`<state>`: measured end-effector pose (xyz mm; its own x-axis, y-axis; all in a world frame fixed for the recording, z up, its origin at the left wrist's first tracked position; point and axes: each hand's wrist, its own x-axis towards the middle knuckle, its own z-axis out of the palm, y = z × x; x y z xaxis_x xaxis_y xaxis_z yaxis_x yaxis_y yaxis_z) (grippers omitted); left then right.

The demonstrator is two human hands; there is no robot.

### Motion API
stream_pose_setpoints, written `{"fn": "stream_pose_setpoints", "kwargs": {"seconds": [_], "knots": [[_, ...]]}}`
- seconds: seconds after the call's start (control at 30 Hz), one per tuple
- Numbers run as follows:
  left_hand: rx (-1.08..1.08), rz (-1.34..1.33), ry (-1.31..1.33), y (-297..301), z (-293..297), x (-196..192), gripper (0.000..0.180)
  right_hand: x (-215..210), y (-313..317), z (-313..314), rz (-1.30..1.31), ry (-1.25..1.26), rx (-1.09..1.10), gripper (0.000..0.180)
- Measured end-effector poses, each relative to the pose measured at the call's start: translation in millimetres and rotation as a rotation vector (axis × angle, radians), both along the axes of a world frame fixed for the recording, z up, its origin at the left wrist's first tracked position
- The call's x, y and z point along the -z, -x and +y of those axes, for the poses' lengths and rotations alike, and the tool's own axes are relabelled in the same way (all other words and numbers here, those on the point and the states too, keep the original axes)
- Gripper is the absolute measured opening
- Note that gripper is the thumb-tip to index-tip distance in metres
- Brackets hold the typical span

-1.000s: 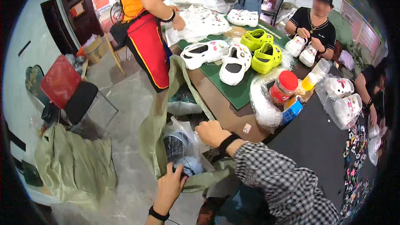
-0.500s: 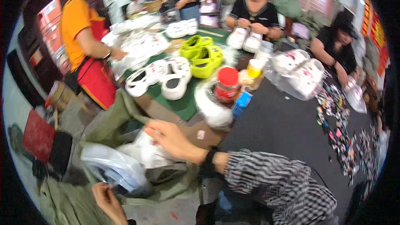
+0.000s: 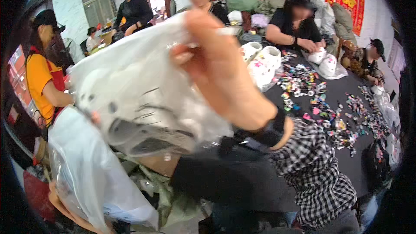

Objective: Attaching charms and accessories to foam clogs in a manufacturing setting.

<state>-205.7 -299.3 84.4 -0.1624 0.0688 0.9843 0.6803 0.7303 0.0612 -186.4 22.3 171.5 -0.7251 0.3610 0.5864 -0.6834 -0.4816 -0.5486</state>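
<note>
Bagged clogs, mid-frame, look light, slippery, best held up top where the right hand pinches; left hand, lower left: can't tell.

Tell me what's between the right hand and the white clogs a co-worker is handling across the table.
In the head view, beyond the right hand: decorated white clogs, then small colourful pieces scattered on the black tabletop.

right hand: grips clear bag, white clogs inside | left hand: behind pale-blue bag
</note>
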Motion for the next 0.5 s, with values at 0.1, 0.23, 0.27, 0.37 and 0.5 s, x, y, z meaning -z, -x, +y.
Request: {"fn": "stream_pose_setpoints", "kwargs": {"seconds": [0.1, 0.23, 0.27, 0.37, 0.5], "knots": [[0.55, -0.166, -0.328, 35.6, 3.8, -11.3, 0.014, -1.4, -70.9, 59.0, 0.074, 0.194, -0.287, 0.02], [0.803, -0.003, -0.134, 30.1, 136.6, -35.4, 0.012, 46.8, -164.8, 98.0, -0.137, 0.339, -0.099, 0.025], [0.992, -0.076, -0.04, 13.2, 172.8, -48.5, 0.015, 47.6, -211.9, 106.3, -0.165, 0.452, 0.08, 0.024], [1.253, -0.206, 0.272, -29.2, 239.0, -49.2, 0.018, 69.1, -278.4, 109.5, -0.301, 0.662, 0.566, 0.016], [1.242, -0.346, 0.473, -51.2, 253.2, -8.9, 0.018, 139.8, -322.2, 123.9, -0.708, -0.106, 0.698, 0.024]]}}
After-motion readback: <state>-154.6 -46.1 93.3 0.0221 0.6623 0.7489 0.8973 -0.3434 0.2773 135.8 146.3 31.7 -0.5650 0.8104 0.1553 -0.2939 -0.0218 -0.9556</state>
